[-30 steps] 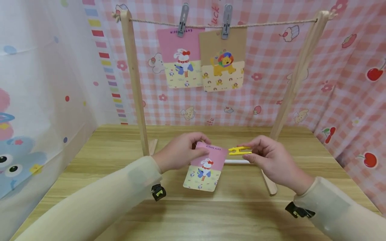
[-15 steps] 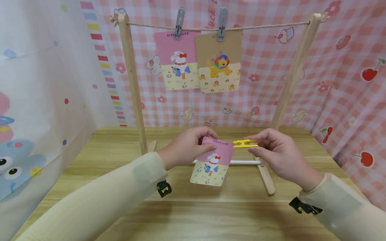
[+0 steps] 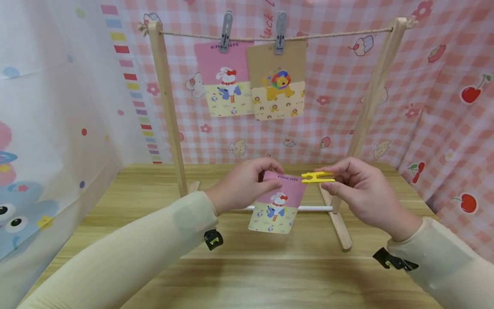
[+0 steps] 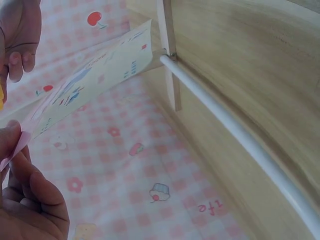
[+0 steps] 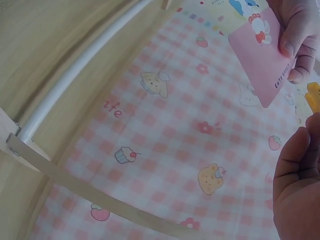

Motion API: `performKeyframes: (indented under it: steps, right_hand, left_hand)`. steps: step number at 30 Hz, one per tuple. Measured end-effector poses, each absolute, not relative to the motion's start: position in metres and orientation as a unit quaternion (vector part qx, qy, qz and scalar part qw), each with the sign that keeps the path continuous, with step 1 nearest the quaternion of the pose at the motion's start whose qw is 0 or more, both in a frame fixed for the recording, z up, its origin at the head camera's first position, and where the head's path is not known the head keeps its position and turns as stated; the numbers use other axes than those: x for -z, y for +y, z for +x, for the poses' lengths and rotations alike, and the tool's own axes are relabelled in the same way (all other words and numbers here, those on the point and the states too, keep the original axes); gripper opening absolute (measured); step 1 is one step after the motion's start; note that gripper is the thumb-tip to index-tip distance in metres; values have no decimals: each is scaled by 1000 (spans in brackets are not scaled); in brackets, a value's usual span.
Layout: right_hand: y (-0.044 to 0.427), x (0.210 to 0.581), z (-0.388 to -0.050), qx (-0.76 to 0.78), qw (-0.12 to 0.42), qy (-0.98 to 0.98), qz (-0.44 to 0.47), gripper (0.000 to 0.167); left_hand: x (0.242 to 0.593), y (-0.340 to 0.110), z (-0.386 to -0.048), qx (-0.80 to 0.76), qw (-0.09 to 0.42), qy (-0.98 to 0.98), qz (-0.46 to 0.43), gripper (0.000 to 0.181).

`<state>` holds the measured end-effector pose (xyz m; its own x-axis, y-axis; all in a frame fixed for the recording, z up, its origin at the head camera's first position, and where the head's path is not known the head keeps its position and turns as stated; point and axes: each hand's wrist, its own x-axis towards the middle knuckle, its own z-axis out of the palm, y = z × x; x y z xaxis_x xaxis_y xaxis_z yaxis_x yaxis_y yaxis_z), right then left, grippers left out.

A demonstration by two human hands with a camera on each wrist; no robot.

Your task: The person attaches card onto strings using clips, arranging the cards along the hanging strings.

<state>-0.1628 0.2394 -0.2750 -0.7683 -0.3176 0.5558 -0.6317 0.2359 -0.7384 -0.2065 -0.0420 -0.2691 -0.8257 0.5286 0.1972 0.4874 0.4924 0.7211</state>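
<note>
Between thumb and fingers, my left hand [image 3: 247, 184] pinches the upper left corner of a pink and yellow rabbit card [image 3: 278, 201], held above the table. The left wrist view shows the same card [image 4: 95, 75] almost edge-on. My right hand [image 3: 362, 193] pinches a yellow clothespin [image 3: 317, 177] by its handle ends, its nose pointing at the card's upper right corner. Whether the clothespin touches the card I cannot tell. In the right wrist view only part of the clothespin [image 5: 313, 96] shows, at the right edge.
A rope [image 3: 335, 35] runs between two wooden posts [image 3: 167, 103]. From it hang another rabbit card [image 3: 225, 96] and a lion card [image 3: 278, 101], each under a grey clothespin [image 3: 280, 32]. A white rod [image 3: 314, 208] joins the stand's feet on the wooden table [image 3: 247, 274].
Both hands have risen slightly and shifted to the right in the head view, carrying the card and the yellow clothespin. The head view itself has also shifted a little.
</note>
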Motion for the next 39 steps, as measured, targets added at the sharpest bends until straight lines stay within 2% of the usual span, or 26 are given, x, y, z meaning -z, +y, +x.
performKeyframes:
  steps: [12, 29, 39]
  right_hand:
    - [241, 269, -162, -560, 148, -749, 322, 25]
    - [243, 264, -162, -584, 151, -727, 328, 28]
    - [241, 263, -163, -582, 144, -727, 335, 23]
  left_hand:
    - [257, -34, -204, -383, -3, 873, 301, 21]
    - [253, -30, -201, -385, 2, 873, 299, 20]
    - [252, -29, -201, -379, -4, 873, 306, 21]
